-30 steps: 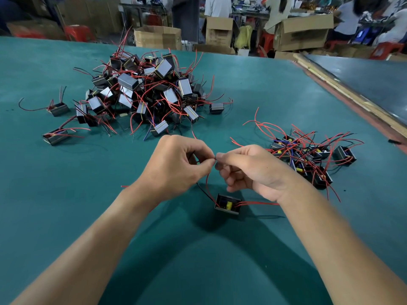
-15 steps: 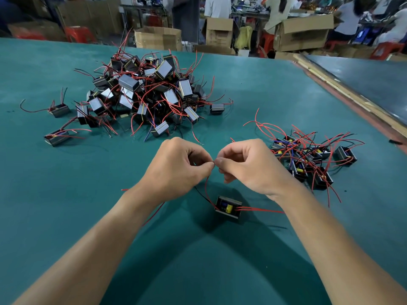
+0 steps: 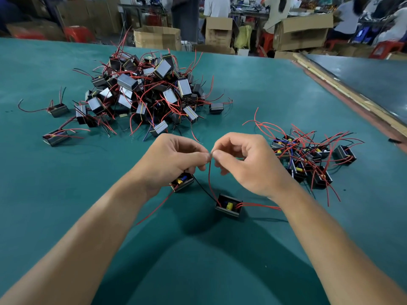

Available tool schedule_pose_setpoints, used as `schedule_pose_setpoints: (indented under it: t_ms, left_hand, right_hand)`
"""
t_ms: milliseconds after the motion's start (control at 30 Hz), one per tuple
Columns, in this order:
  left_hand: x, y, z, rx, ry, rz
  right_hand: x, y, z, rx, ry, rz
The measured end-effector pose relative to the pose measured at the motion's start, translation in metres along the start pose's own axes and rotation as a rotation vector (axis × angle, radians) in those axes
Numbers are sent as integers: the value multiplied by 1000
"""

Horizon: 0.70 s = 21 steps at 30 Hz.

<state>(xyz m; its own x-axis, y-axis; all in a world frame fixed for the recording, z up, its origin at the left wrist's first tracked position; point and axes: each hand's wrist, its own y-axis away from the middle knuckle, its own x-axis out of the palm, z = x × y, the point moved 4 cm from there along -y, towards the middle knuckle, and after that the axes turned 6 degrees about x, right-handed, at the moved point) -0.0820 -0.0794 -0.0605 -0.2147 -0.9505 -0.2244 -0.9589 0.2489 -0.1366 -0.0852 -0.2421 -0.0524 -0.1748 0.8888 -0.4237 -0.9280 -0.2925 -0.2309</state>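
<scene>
Here, centre-near: L hand (image 3: 174, 159) & R hand (image 3: 248, 164) meet fingertip to fingertip above the green table (image 3: 66, 205). Thumb & forefinger of each pinch the top of a red lead (image 3: 209, 177), w/ the other fingers curled. What exactly sits betw. the tips is too small to tell. The red lead drops from the pinch to a small black module (image 3: 229, 205). It lies on the table just near of the hands, betw. the two forearms, open side up w/ a yellow part showing. More red leads run off its right side toward the R wrist. A second module (image 3: 182, 182) sits tilted under the heel of the L hand, partly hidden; cannot tell whether the hand holds it. A black wire (image 3: 204, 190) runs betw. the two modules. Far left: big heap of modules (image 3: 149, 91) w/ tangled red & black leads, plus a few strays (image 3: 58, 110) on its left side. Right, near the R hand: smaller group of modules (image 3: 308, 157), open sides up, red leads sprawling. Beyond the far edge: cardboard boxes (image 3: 157, 38) & people (image 3: 217, 6), blurred.
</scene>
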Motion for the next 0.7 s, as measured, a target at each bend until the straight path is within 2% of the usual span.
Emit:
schedule_pose_setpoints:
  t_ms: [133, 367, 600, 700]
  left_hand:
    - [4, 2, -4, 103, -41, 10]
    - [6, 2, -8, 219, -106, 12]
    - [8, 3, -8, 252, -174, 21]
    - [8, 3, -6, 242, -193, 22]
  right_hand:
    - [-1, 0, -9, 314, -367, 138]
    - [-1, 2, -14, 479, -559, 248]
    - [0, 2, -19, 541, -513, 285]
    - [-1, 1, -20, 487, -439, 265]
